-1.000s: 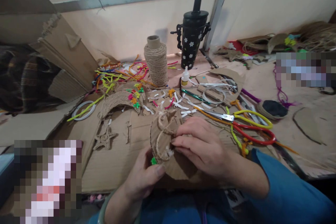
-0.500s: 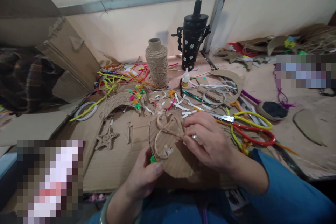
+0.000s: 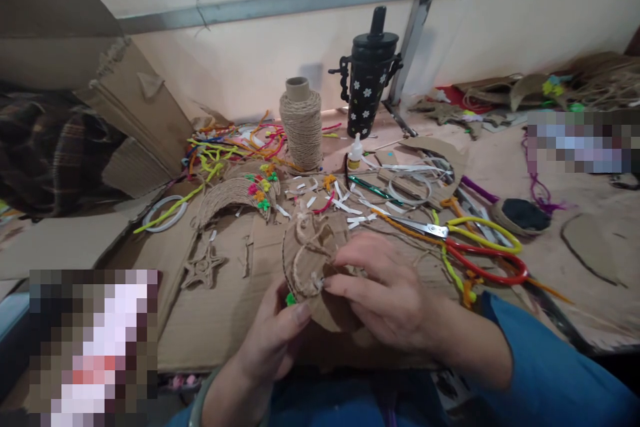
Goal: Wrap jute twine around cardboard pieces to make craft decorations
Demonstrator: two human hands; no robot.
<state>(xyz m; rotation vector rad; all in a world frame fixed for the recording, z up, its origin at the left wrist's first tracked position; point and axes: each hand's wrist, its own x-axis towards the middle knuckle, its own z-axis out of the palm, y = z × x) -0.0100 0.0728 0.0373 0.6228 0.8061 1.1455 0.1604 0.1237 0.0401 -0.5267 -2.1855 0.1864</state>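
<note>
My left hand [image 3: 273, 333] grips the lower left edge of a rounded cardboard piece [image 3: 333, 320], thumb on top. Twine [image 3: 301, 260] curves over the cardboard's face, with a frayed pale tuft near its lower end. A small green pipe-cleaner bit [image 3: 291, 299] shows by the left thumb. My right hand [image 3: 387, 283] reaches over the cardboard from the right, its fingertips pinched on the twine close to the tuft. The fingers partly hide the strand.
Scissors [image 3: 450, 233] with red and yellow handles lie at right. Behind stand a twine spool [image 3: 301, 130], a glue bottle [image 3: 355, 152] and a black tumbler [image 3: 370, 80]. At left are a twine star [image 3: 204, 265], twine crescents [image 3: 233, 197] and an open carton [image 3: 145, 97].
My right hand has moved left and slightly down across the cardboard, its fingertips now at the frayed tuft. My left hand keeps its hold on the cardboard piece.
</note>
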